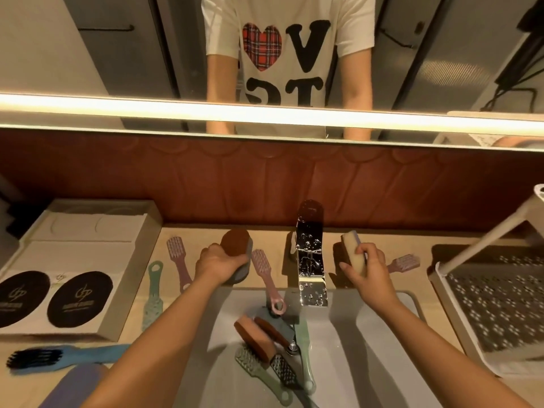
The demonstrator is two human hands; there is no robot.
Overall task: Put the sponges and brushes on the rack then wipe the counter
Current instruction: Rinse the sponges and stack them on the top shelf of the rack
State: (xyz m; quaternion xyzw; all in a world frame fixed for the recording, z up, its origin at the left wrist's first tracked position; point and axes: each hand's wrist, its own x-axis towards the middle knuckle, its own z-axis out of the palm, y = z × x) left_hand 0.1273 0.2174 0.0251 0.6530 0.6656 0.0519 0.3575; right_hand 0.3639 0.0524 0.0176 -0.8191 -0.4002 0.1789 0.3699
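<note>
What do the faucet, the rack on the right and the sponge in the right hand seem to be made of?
Faucet: polished metal, likely chrome; it mirrors and carries water drops.
Rack: white, matte, perforated; painted metal or plastic, unclear.
Sponge: yellowish foam, seemingly with a darker backing layer.

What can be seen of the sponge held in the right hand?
The sponge is an oval, layered foam pad: cream face toward the camera, dark brown layer at its left edge, purplish strip at its right. The right hand grips it, tilted on edge, just right of the faucet. Whether it touches the counter is unclear.
</note>
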